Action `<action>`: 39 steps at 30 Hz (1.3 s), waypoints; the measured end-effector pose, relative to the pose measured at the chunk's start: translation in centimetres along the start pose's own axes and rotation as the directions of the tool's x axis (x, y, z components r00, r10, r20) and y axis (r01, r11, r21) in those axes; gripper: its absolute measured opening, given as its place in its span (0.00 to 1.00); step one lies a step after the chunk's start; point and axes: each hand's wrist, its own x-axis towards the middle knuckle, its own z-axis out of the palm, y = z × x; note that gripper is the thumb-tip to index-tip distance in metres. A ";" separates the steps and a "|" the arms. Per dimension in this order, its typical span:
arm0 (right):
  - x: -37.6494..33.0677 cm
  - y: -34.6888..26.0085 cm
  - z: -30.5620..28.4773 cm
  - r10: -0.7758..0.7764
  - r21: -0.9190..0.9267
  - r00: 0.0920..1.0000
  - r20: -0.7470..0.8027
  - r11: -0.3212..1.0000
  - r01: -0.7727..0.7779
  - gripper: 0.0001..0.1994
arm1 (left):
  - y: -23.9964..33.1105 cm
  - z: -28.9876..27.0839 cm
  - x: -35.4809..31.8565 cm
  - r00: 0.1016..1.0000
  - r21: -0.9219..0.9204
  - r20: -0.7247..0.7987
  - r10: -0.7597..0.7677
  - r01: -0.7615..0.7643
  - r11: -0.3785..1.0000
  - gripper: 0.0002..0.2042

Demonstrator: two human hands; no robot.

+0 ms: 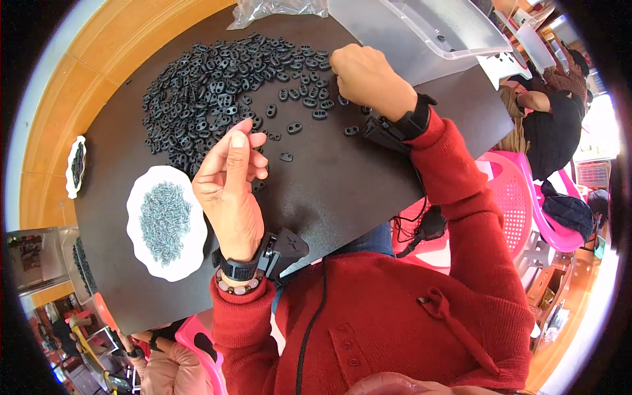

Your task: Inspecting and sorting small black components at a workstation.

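My left hand (230, 187) is raised over the table between the white dish and the heap of small parts. Its thumb lies against the index finger and the other fingers curl loosely; whatever may be between them is hidden. Knuckles up, my right hand (368, 76) is closed at the right end of the heap, beside the clear bin. Its fingertips are hidden. The heap (217, 85) is made of small black plastic oval pieces with two holes. Small metal springs (164, 220) fill the scalloped white dish (139, 247) left of my left hand.
On the dark table (342, 191), several loose black pieces (294, 128) lie right of the heap. The clear plastic bin (421, 59) and a plastic bag (276, 9) are at the far side. A second white dish (72, 187) stands at the left edge. Other people sit nearby.
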 end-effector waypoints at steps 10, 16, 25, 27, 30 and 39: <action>-0.4 -6.8 -7.3 -0.120 0.894 0.993 0.022 0.447 0.034 0.08 | -0.2 -0.1 0.4 0.992 0.072 0.086 -0.090 0.084 0.994 0.13; -1.1 -8.3 -6.5 -0.271 0.886 0.935 -0.230 0.338 0.316 0.07 | -0.9 -0.9 0.7 0.922 -0.096 0.287 -0.258 0.296 0.950 0.15; -1.6 -4.9 -6.8 -0.267 0.843 0.877 -0.399 0.270 0.466 0.08 | -1.2 1.0 1.2 0.812 -0.256 0.421 -0.405 0.534 0.806 0.17; -1.4 -4.1 -6.5 -0.280 0.839 0.855 -0.437 0.214 0.500 0.07 | -1.4 1.4 1.1 0.833 -0.262 0.393 -0.389 0.506 0.822 0.14; -1.9 -2.8 -7.4 -0.253 0.825 0.842 -0.477 0.201 0.528 0.07 | -1.9 2.2 1.4 0.861 -0.275 0.342 -0.376 0.475 0.836 0.10; -3.6 -0.5 -7.4 -0.184 0.926 0.951 -0.248 0.243 0.288 0.14 | -1.1 7.4 -0.2 0.977 0.043 0.093 -0.192 0.189 0.981 0.08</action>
